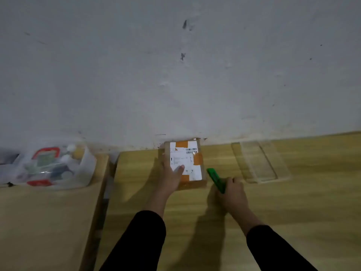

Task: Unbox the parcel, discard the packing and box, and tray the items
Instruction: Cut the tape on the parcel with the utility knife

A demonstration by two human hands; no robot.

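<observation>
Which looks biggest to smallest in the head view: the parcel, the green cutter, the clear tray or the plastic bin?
1. plastic bin, largest.
2. clear tray and parcel look too alike to rank.
3. green cutter, smallest, partly hidden in the right hand.

The parcel (187, 159) is a small brown cardboard box with a white shipping label and orange tape. It lies flat and closed at the centre of the frame. The clear plastic tray (259, 163) lies flat to its right, apart from it. A green cutter (214, 178) slants between them, nearer the parcel.
</observation>
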